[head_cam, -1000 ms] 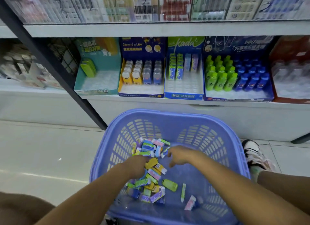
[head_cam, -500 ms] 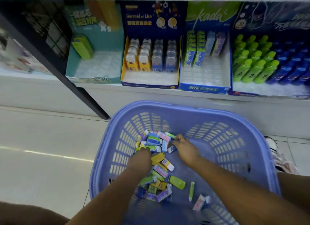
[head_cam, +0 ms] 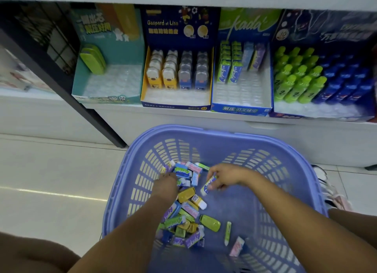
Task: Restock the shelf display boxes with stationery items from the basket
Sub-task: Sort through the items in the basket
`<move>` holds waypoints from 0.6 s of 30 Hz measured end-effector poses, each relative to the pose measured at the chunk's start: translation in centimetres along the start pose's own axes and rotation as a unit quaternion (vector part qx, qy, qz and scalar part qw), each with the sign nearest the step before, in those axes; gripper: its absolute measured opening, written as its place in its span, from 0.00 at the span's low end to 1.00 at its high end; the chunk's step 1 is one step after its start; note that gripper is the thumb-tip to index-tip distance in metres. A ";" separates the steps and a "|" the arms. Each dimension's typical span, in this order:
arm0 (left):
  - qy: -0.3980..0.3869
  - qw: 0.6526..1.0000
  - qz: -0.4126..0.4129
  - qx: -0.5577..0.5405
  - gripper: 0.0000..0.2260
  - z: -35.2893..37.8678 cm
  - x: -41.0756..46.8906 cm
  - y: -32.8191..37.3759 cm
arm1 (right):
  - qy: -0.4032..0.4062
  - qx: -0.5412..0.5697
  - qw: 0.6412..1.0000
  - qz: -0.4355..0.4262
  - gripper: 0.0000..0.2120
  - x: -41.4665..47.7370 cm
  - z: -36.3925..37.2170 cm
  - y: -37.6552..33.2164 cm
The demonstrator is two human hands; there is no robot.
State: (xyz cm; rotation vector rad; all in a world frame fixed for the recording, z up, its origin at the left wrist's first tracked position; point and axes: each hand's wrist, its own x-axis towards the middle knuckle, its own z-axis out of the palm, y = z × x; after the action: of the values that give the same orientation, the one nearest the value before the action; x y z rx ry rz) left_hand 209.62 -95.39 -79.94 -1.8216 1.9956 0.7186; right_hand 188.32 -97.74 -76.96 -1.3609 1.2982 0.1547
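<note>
White floor tiles (head_cam: pixel 51 170) flank the basket (head_cam: pixel 204 131); right hand (head_cam: pixel 226 176) pinches an eraser (head_cam: pixel 208 184), left hand (head_cam: pixel 165 183) hides its grip.

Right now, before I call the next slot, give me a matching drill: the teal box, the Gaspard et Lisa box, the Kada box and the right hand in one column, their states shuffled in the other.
Column one:
1. teal box
2. Gaspard et Lisa box
3. Kada box
4. right hand

Column two:
a. pinches a blue-and-white eraser
b. stock at the back, front half bare
c. nearly bare, green items in the back left corner
d. four columns of bear-shaped items, two yellow, two blue

Pairs: 1-c, 2-d, 3-b, 4-a.
</note>
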 end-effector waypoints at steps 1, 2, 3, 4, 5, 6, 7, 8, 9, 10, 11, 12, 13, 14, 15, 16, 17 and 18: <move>-0.002 1.000 -0.004 -0.029 0.16 -0.5 -0.3 0.2 | -0.014 0.035 0.999 -0.015 0.07 -1.3 -1.0 -1.0; -0.007 0.997 -0.006 -0.071 0.12 -1.1 -0.6 0.6 | -0.023 0.047 0.998 -0.031 0.07 -2.5 -1.9 -1.9; -0.014 0.993 -0.003 -0.120 0.08 -1.9 -0.9 1.0 | -0.033 0.049 0.997 -0.048 0.07 -3.7 -2.9 -2.9; -0.021 0.986 0.004 -0.164 0.08 -2.9 -1.3 1.6 | -0.041 0.040 0.996 -0.064 0.09 -4.8 -3.8 -3.8; -0.029 0.980 0.009 -0.196 0.12 -3.9 -1.5 2.3 | -0.046 0.034 0.995 -0.077 0.11 -6.2 -4.6 -4.9; -0.040 0.973 0.014 -0.227 0.15 -5.1 -1.8 3.2 | -0.046 0.033 0.994 -0.090 0.12 -7.5 -5.5 -5.8; -0.054 0.962 0.017 -0.269 0.14 -6.6 -2.3 4.2 | -0.041 0.038 0.993 -0.104 0.11 -9.0 -6.5 -6.7; -0.068 0.946 0.019 -0.318 0.11 -7.9 -2.7 5.3 | -0.030 0.046 0.991 -0.121 0.11 -10.5 -7.4 -7.5; -0.081 0.928 0.022 -0.364 0.08 -9.4 -3.1 6.3 | -0.009 0.052 0.989 -0.140 0.11 -12.1 -8.4 -8.3; -0.089 0.913 0.026 -0.398 0.07 -10.8 -3.6 7.2 | 0.023 0.048 0.985 -0.162 0.11 -13.6 -9.5 -8.9; -0.093 0.904 0.033 -0.417 0.07 -12.2 -4.3 7.9 | 0.069 0.041 0.980 -0.185 0.11 -14.9 -10.6 -9.4; -0.090 0.899 0.044 -0.426 0.07 -13.6 -4.8 8.5 | 0.125 0.041 0.970 -0.204 0.11 -15.9 -11.6 -9.8; -0.080 0.898 0.056 -0.428 0.07 -14.9 -5.4 9.0 | 0.186 0.055 0.957 -0.217 0.12 -16.5 -12.4 -10.1; -0.066 0.900 0.070 -0.426 0.08 -16.3 -6.0 9.3 | 0.246 0.079 0.938 -0.229 0.13 -16.8 -13.2 -10.3; -0.049 0.902 0.086 -0.421 0.09 -17.6 -6.6 9.5 | 0.305 0.107 0.915 -0.241 0.15 -16.8 -13.8 -10.6; -0.035 0.904 0.102 -0.414 0.10 -18.8 -7.1 9.6 | 0.365 0.127 0.888 -0.249 0.15 -16.5 -14.2 -10.8; -0.022 0.907 0.119 -0.404 0.10 -19.9 -7.6 9.6 | 0.425 0.133 0.859 -0.252 0.14 -16.0 -14.4 -11.0; -0.011 0.912 0.134 -0.389 0.11 -20.9 -8.1 9.4 | 0.479 0.126 0.831 -0.253 0.12 -15.4 -14.5 -11.1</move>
State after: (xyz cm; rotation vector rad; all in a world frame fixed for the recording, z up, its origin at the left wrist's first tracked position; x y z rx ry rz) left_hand 202.99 -100.42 -57.07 -1.8891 2.1341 1.8177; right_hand 182.30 -103.40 -54.52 -1.5413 1.5965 -1.1688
